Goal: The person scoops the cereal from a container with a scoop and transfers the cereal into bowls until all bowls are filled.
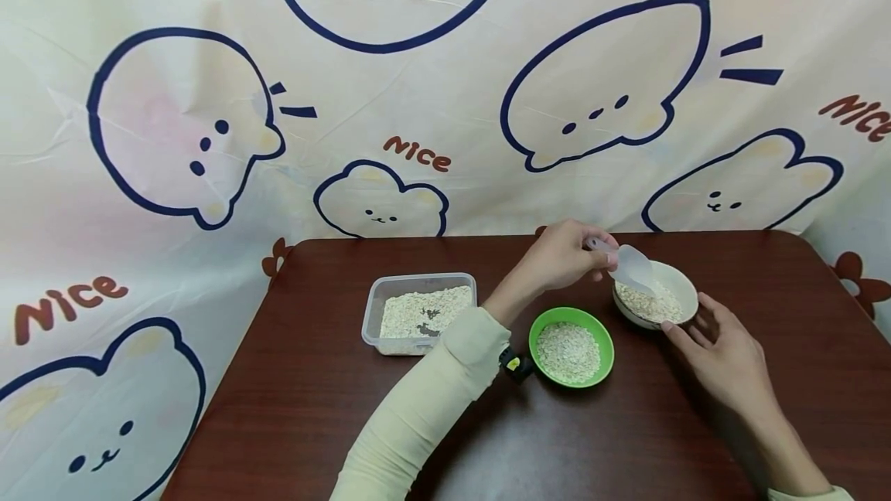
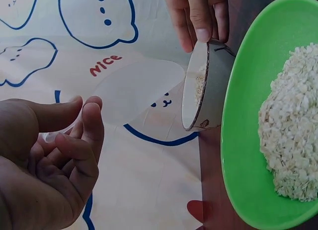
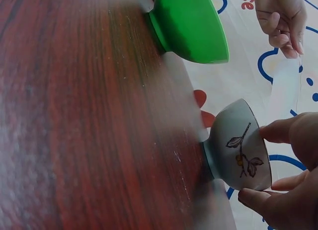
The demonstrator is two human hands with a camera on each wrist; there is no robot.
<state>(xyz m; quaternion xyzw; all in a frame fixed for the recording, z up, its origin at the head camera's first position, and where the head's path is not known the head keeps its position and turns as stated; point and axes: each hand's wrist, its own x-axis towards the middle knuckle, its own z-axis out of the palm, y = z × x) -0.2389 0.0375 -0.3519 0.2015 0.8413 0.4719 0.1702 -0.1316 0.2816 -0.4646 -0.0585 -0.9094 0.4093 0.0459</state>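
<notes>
My left hand (image 1: 567, 255) pinches the handle of a translucent white plastic scoop (image 1: 632, 267). The scoop is tilted, its tip down over the white bowl (image 1: 689, 296), which has oat flakes (image 1: 650, 304) in it. In the right wrist view the bowl (image 3: 238, 145) shows a printed leaf sprig on its side and stands on the table. My right hand (image 1: 727, 354) steadies this bowl by its near right rim, the thumb and fingertips touching the rim and side. A green bowl (image 1: 608, 362) heaped with flakes stands to the left of it, below my left wrist.
A clear plastic tub (image 1: 370, 323) of flakes stands on the brown table (image 1: 299, 424), left of my left forearm and partly covered by it. Behind the table hangs a pale cloth (image 1: 473, 199) with blue cartoon outlines. A small black device (image 1: 515, 366) sits at my left wrist.
</notes>
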